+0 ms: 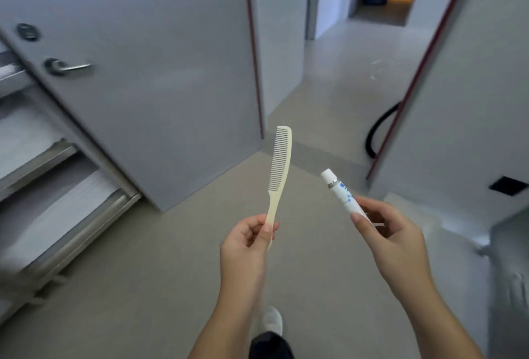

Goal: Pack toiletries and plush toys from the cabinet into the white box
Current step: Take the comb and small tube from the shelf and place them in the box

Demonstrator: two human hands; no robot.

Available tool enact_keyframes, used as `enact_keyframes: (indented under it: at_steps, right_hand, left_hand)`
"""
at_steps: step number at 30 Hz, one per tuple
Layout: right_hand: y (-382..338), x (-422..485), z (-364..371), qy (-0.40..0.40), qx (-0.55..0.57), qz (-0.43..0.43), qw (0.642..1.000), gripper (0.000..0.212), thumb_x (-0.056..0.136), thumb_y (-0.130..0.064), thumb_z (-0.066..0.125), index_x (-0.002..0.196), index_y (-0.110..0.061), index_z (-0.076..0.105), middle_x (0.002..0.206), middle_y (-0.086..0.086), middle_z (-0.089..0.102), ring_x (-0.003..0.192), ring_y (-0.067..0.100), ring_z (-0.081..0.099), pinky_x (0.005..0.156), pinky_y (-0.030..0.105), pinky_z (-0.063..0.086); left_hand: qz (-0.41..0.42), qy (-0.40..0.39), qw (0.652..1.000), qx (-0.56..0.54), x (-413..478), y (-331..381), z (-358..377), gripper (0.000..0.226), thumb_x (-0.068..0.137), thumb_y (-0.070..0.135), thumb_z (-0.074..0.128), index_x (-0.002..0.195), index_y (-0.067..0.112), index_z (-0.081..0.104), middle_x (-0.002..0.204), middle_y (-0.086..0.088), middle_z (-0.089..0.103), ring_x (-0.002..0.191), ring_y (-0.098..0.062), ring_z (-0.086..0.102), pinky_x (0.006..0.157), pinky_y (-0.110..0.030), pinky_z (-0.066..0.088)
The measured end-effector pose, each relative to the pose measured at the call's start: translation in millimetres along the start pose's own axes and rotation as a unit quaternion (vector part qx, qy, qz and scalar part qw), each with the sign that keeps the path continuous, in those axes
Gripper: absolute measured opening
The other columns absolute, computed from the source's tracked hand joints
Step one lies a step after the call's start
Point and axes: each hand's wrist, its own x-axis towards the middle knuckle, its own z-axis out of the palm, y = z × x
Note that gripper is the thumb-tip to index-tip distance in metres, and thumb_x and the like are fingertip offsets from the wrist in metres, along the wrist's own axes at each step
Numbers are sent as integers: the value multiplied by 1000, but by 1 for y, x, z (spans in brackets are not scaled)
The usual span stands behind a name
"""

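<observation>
Grey-floored hallway with an open white door (137,78) on the left, seen from above a person's two raised hands.

The left hand (247,239) pinches the thin handle of a cream comb (282,163) between thumb and fingers; the comb stands nearly upright, teeth facing left. Near it, the right hand (389,232) pinches the lower end of a small white tube (342,194) with blue marks, cap tilted up and to the left. One white shoe (272,320) shows below.
</observation>
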Motion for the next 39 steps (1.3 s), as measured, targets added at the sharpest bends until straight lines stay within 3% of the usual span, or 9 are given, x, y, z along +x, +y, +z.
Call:
enact_keyframes:
  at_steps: [6, 15, 19, 23, 26, 32, 36, 39]
  right_hand:
    - [5, 65, -26, 117, -24, 37, 992, 24, 84, -14, 62, 90, -36, 66, 77, -15, 63, 63, -3, 51, 54, 6, 38]
    - [11, 150, -54, 212, -39, 50, 975, 24, 84, -12, 62, 92, -34, 66, 75, -15, 62, 60, -2, 50, 53, 7, 38]
    - [33, 162, -89, 252, -30, 76, 964, 27, 84, -10, 61, 89, -36, 65, 76, -28, 63, 66, -4, 53, 55, 8, 39]
    - [61, 185, -139, 296, -14, 99, 950, 27, 85, -11, 61, 89, -38, 65, 84, -12, 67, 67, -3, 53, 59, 10, 41]
    - [86, 212, -184, 303, -6, 108, 947, 26, 85, -12, 61, 89, -38, 64, 88, -9, 67, 68, -2, 53, 59, 10, 41]
    - [137, 281, -279, 278, 13, 135, 951, 27, 85, -11, 60, 90, -37, 64, 92, -7, 68, 72, 0, 55, 65, 21, 42]
    - [181, 322, -326, 257, 21, 165, 952, 28, 85, -9, 61, 88, -36, 64, 90, -9, 68, 71, -3, 57, 64, 14, 44]
    - [223, 351, -345, 239, 22, 194, 951, 27, 85, -8, 61, 90, -34, 63, 89, -10, 67, 69, -6, 55, 65, 17, 42]
  left_hand:
    - [-11, -112, 993, 17, 77, 5, 77, 17, 87, 0, 55, 81, 14, 64, 76, 0, 67, 63, 1, 58, 64, -10, 45]
    - [-28, -219, 975, 32, 162, 4, 177, 17, 86, 1, 57, 81, 16, 64, 80, -3, 69, 66, -3, 59, 65, -13, 47]
    - [-52, -254, 964, 54, 173, -11, 227, 16, 85, 2, 58, 81, 16, 64, 79, -2, 69, 65, -2, 59, 65, -15, 47]
    - [-70, -282, 954, 69, 175, -30, 288, 16, 85, 2, 59, 81, 16, 64, 78, -1, 69, 68, -5, 60, 66, -16, 47]
    - [-80, -288, 951, 75, 176, -47, 341, 16, 84, 1, 59, 80, 15, 65, 75, 0, 68, 63, -2, 59, 59, -13, 47]
    - [-114, -276, 949, 104, 179, -82, 460, 19, 83, 1, 62, 78, 18, 67, 64, 6, 66, 64, -9, 59, 56, -17, 47]
    - [-115, -278, 943, 139, 189, -111, 524, 18, 83, 1, 62, 78, 18, 67, 64, 4, 66, 59, -3, 59, 54, -15, 48]
    - [-121, -276, 938, 171, 205, -145, 554, 15, 83, 2, 61, 82, 15, 67, 69, 0, 66, 61, -3, 59, 55, -15, 48]
